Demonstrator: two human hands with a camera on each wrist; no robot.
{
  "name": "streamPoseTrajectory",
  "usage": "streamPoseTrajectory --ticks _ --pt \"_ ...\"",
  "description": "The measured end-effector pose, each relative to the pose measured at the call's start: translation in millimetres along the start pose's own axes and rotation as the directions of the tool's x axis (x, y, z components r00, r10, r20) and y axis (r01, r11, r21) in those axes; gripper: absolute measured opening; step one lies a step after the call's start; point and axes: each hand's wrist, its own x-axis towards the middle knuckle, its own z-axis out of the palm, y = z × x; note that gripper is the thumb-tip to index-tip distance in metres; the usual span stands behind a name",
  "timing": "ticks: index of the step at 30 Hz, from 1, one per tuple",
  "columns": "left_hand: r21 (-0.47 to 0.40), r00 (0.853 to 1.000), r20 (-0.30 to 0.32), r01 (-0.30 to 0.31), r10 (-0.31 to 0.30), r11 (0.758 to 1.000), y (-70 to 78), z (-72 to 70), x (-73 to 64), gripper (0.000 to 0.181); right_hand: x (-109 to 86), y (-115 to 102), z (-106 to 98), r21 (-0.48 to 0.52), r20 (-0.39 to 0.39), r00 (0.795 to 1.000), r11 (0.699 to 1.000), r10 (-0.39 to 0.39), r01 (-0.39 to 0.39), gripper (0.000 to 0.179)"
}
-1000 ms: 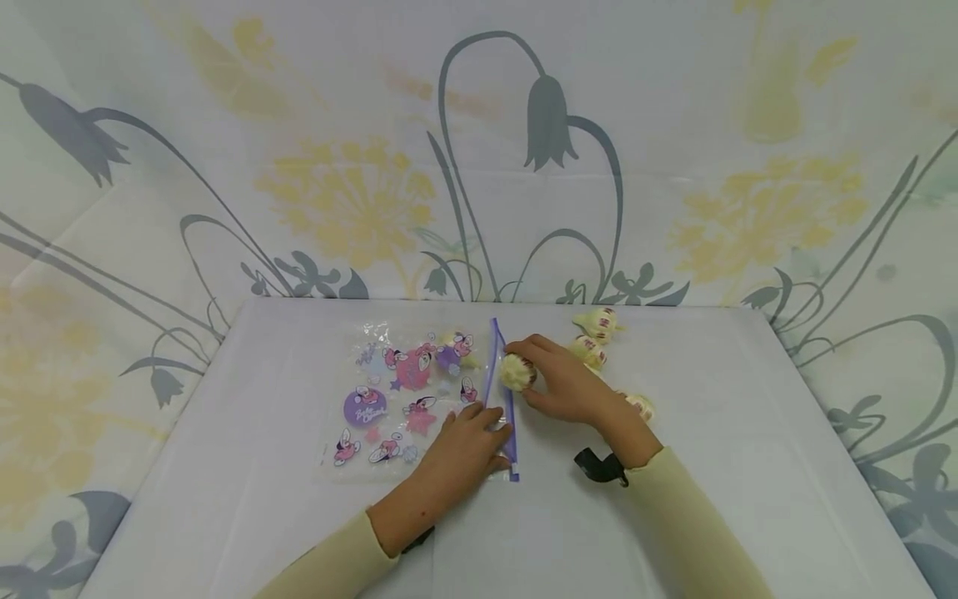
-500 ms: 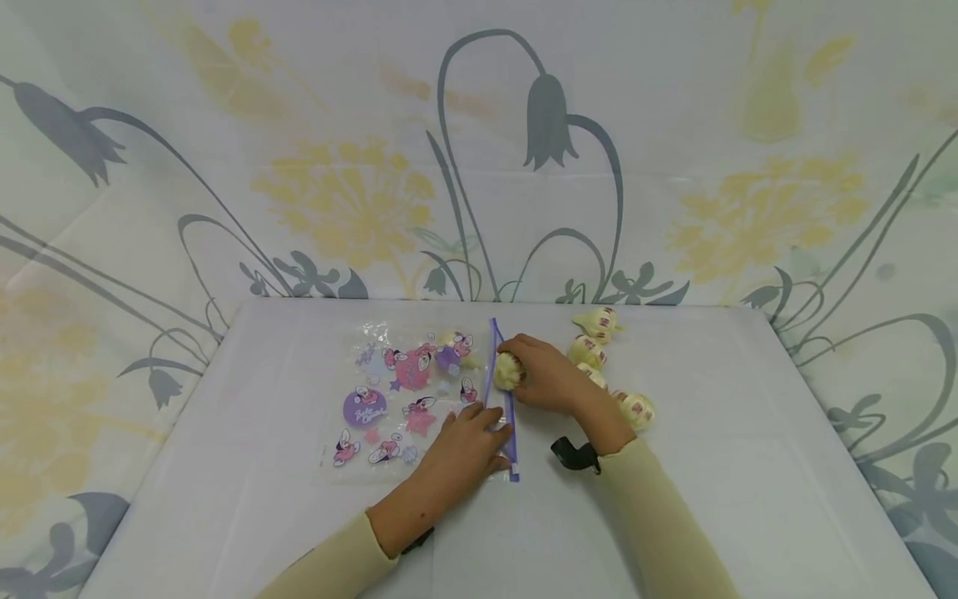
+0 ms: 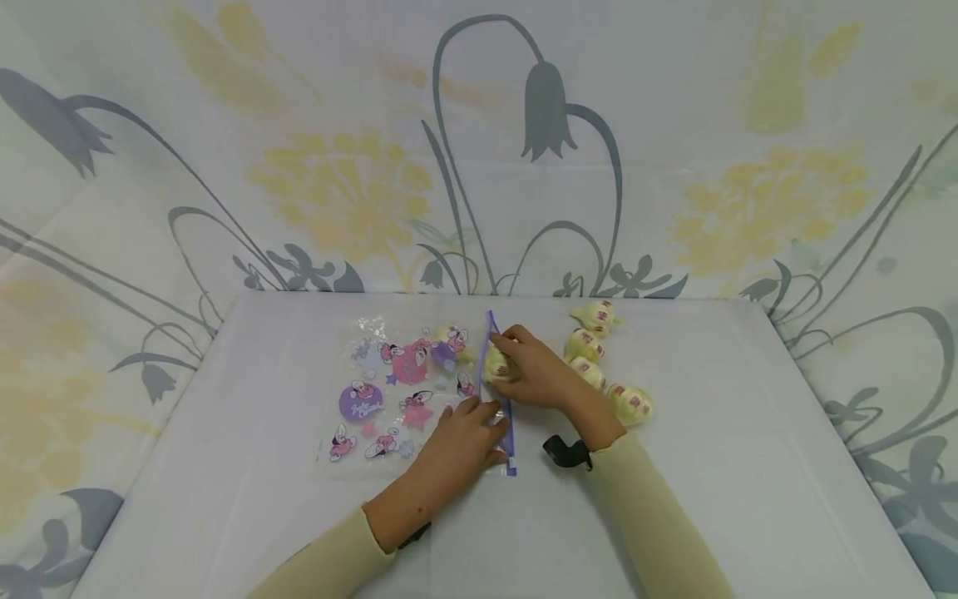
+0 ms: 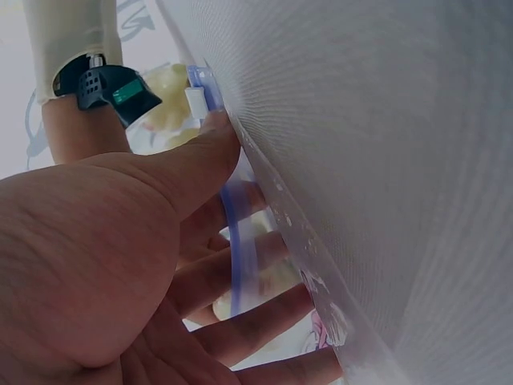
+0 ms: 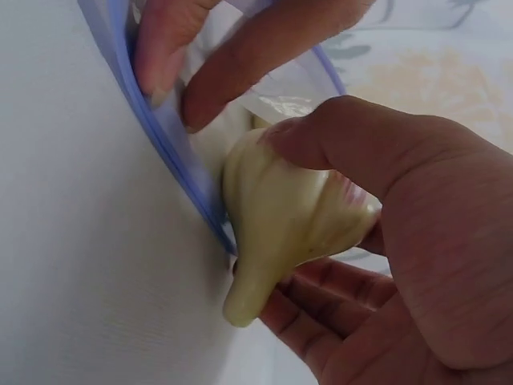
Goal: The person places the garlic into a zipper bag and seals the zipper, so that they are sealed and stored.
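Observation:
A garlic bulb (image 3: 496, 364) is gripped by my right hand (image 3: 537, 368) at the mouth of a clear zip bag (image 3: 359, 441) printed with pink and purple pictures. In the right wrist view, thumb and fingers wrap the garlic bulb (image 5: 280, 196), its stem pointing down, beside the blue zip strip (image 5: 172, 172). My left hand (image 3: 466, 437) lies over the bag's near right corner. Its fingers are spread and fairly straight in the left wrist view, touching the strip (image 4: 234, 249). Another pale bulb (image 3: 446, 339) shows through the film inside the bag.
Several garlic bulbs (image 3: 585, 345) with printed netting or labels stand in a loose row right of the bag, the nearest (image 3: 630, 404) beside my right wrist. A white cloth covers the table (image 3: 748, 466). Behind it hangs a flower-patterned curtain (image 3: 674, 125).
My right hand has moved left with the garlic bulb, from beside the zip strip to the bag's mouth, where the strip now crosses the bulb's left side. My left hand stays put.

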Motion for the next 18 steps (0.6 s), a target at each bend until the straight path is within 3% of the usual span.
streamPoseTrajectory --ticks 5,13,18 --pt "0.02 1.0 -0.001 0.004 -0.004 1.0 -0.3 1.5 0.2 0.046 2.5 0 4 0.041 -0.032 0.999 0.999 -0.008 0.009 0.071" --pt "0.056 1.0 -0.018 0.013 -0.012 0.998 2.4 2.2 -0.3 0.046 7.4 1 13 0.05 -0.032 0.995 0.994 -0.092 0.094 0.046" --pt "0.071 0.999 -0.047 0.014 -0.011 0.997 3.5 3.1 -1.2 0.047 8.3 3 16 0.106 0.029 0.996 0.991 -0.079 0.076 0.055"
